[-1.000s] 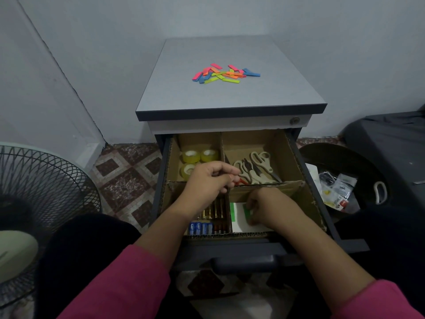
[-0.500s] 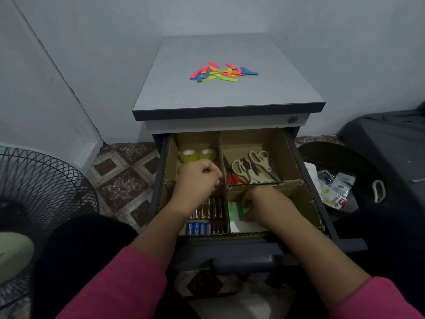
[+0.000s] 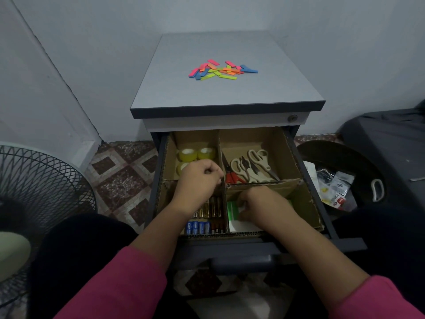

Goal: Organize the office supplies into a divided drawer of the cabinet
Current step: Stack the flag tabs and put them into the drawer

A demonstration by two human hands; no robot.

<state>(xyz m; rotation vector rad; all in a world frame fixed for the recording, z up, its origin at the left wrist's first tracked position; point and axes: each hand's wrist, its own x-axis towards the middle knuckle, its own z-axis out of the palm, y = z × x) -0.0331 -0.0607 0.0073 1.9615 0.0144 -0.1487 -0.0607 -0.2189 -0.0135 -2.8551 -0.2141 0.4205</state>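
Observation:
The cabinet's top drawer (image 3: 331,229) stands open with a cardboard divider (image 3: 282,143) making four compartments. Yellow tape rolls (image 3: 188,154) lie back left, scissors (image 3: 255,164) back right, batteries (image 3: 199,226) front left. In the front right compartment, green strips (image 3: 232,210) lie on a white sheet (image 3: 241,225). My left hand (image 3: 197,183) is a closed fist over the divider between tape and batteries; nothing shows in it. My right hand (image 3: 259,206) has its fingers curled onto the green strips. A pile of coloured strips (image 3: 220,70) lies on the cabinet top (image 3: 276,93).
A standing fan's grille (image 3: 34,192) is at the left on the tiled floor. A dark round bin (image 3: 333,185) with wrappers sits right of the drawer, and a black covered object (image 3: 391,139) behind it. Walls close in behind the cabinet.
My left hand drew back from the scissors compartment and closed into a fist over the divider. My right hand stayed on the green strips, shifting slightly.

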